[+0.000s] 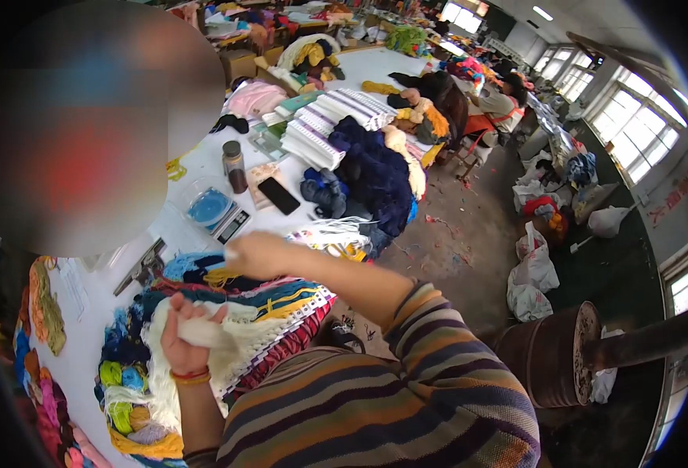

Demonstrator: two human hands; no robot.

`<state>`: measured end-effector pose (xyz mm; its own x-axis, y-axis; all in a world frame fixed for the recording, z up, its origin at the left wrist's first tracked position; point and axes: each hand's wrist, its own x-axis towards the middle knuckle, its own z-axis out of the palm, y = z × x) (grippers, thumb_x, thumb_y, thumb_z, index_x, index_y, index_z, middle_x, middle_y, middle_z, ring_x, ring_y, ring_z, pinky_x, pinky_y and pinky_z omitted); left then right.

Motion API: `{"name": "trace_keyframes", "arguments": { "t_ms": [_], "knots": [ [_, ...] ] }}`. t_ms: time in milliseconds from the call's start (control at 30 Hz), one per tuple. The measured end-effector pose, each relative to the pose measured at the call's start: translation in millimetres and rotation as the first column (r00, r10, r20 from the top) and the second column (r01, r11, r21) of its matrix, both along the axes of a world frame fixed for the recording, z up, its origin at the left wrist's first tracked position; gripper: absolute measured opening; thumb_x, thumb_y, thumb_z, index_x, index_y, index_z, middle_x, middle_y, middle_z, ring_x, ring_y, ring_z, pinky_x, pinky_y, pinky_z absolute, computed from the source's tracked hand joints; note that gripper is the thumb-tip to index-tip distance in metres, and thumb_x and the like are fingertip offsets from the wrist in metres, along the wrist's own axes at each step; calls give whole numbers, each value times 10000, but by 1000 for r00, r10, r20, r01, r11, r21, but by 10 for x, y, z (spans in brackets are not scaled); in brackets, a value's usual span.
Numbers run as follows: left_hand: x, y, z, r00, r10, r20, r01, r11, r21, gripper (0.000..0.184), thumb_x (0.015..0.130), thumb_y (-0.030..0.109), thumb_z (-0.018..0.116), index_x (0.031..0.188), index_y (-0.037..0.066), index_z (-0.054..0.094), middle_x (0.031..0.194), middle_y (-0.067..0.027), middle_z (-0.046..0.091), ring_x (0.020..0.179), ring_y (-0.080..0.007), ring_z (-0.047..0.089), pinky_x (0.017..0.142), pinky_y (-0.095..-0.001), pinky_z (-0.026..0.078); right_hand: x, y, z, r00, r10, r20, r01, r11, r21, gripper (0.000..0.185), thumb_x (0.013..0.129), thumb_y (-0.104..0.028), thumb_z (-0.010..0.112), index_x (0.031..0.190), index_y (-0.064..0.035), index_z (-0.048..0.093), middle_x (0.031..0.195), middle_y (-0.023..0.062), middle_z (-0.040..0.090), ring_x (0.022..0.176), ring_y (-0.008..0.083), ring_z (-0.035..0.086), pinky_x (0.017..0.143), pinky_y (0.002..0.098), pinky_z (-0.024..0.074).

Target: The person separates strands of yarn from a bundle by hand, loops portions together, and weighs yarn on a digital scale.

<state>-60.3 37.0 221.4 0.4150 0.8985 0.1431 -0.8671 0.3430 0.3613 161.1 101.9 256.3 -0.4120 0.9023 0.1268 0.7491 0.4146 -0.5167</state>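
My left hand (186, 337), with a red and a yellow band at its wrist, is closed around a bundle of white yarn (207, 334). Higher up and to the right, my right hand (259, 256) is curled into a fist, a little blurred. A pale spot shows at its fingers, but what they hold is too small to tell. Beneath both hands lie skeins of dark blue, teal and yellow yarn (281, 300). More white yarn (160, 351) spreads under my left hand. A strip of white cards with dark marks (301, 318) runs along the yarn by the table's edge.
On the white table (281, 222) are a digital scale (232, 225) with a blue-filled bowl (210, 207), a brown jar (235, 168), a phone (278, 195) and navy yarn (375, 175). A rusty drum (550, 355) and white bags (532, 273) stand right. A seated person (504, 105) is farther back.
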Motion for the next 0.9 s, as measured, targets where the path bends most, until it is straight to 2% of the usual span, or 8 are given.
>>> {"name": "trace_keyframes", "arguments": {
  "t_ms": [100, 167, 200, 233, 433, 567, 667, 900],
  "knots": [
    [61, 45, -74, 996, -73, 45, 67, 990, 123, 306, 910, 275, 372, 1173, 150, 465, 1050, -5, 523, 1068, -223, 464, 971, -626, 203, -282, -264, -28, 990, 132, -41, -136, 983, -121, 284, 810, -306, 486, 914, -53, 560, 797, 209, 592, 745, 389, 565, 669, 443, 443],
    [59, 48, -148, 996, -84, 42, 76, 984, 163, 366, 894, 290, 404, 1234, 159, 425, 1279, -24, 422, 1215, -256, 351, 962, -619, 231, -304, -302, -214, 961, 63, -269, -108, 982, -156, 285, 791, -314, 510, 866, -45, 565, 791, 217, 585, 782, 394, 555, 689, 462, 425],
    [75, 47, -156, 996, -80, 44, 70, 979, 191, 384, 889, 296, 415, 1249, 162, 413, 1341, -28, 355, 1257, -266, 291, 951, -619, 249, -272, -331, -161, 988, 48, -149, -67, 990, -124, 271, 791, -300, 521, 874, -46, 565, 782, 214, 586, 771, 396, 553, 672, 456, 432],
    [109, -12, -46, 999, -42, 33, 39, 995, 97, 422, 852, 318, 479, 1220, 124, 410, 1263, -53, 413, 1207, -257, 360, 946, -584, 287, -269, -375, -78, 989, 22, -145, -40, 992, -123, 266, 790, -286, 532, 876, -36, 561, 770, 220, 582, 759, 403, 548, 661, 455, 432],
    [132, -38, -96, 987, -100, 130, 78, 983, 164, 411, 886, 283, 426, 1262, 122, 382, 1355, -71, 319, 1243, -285, 312, 974, -540, 274, -327, -505, -52, 935, 52, -351, -130, 971, -201, 275, 814, -273, 512, 890, -10, 539, 736, 226, 574, 740, 398, 556, 623, 435, 426],
    [171, -77, -140, 987, -73, 144, 56, 991, 120, 402, 891, 264, 413, 1250, 85, 390, 1316, -107, 370, 1233, -309, 323, 1000, -463, 271, -364, -617, -47, 993, 117, 26, -111, 980, -166, 288, 821, -293, 486, 943, -33, 508, 663, 208, 581, 625, 388, 569, 576, 477, 440],
    [201, -128, -185, 996, -22, 92, 14, 996, 88, 389, 886, 237, 427, 1226, 51, 400, 1271, -136, 408, 1217, -320, 342, 1009, -430, 272, -428, -725, -181, 985, 115, 128, -103, 990, -99, 296, 816, -302, 479, 913, -23, 508, 631, 207, 576, 602, 377, 576, 551, 487, 445],
    [204, -122, -373, 999, 10, 51, -2, 989, -150, 305, 877, 214, 431, 1098, 15, 504, 1076, -125, 545, 1040, -275, 508, 926, -396, 378, -337, -937, -266, 981, 196, 15, -191, 967, -168, 200, 798, -220, 536, 893, -44, 529, 761, 168, 586, 652, 332, 579, 549, 399, 452]
  ]
}}
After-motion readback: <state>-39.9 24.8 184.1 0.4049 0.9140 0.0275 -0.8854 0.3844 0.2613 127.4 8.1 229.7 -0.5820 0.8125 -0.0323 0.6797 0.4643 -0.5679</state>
